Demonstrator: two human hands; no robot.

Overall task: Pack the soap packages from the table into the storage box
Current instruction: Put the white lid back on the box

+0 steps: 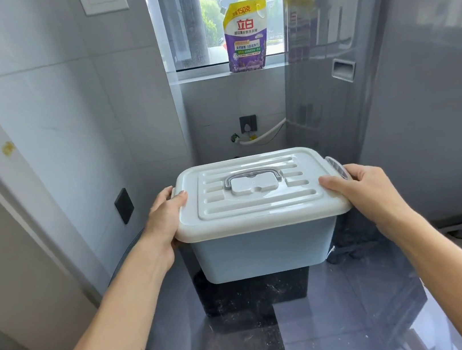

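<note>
The pale blue storage box [264, 247] stands on a dark stand [253, 291], lid [256, 192] closed, long axis left to right. The left hand [164, 220] and right hand [366, 187] each grip one short end, equally near. No soap packages are visible.

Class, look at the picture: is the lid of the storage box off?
No. The lid sits closed on the box, with the left hand and right hand gripping its two ends.
</note>
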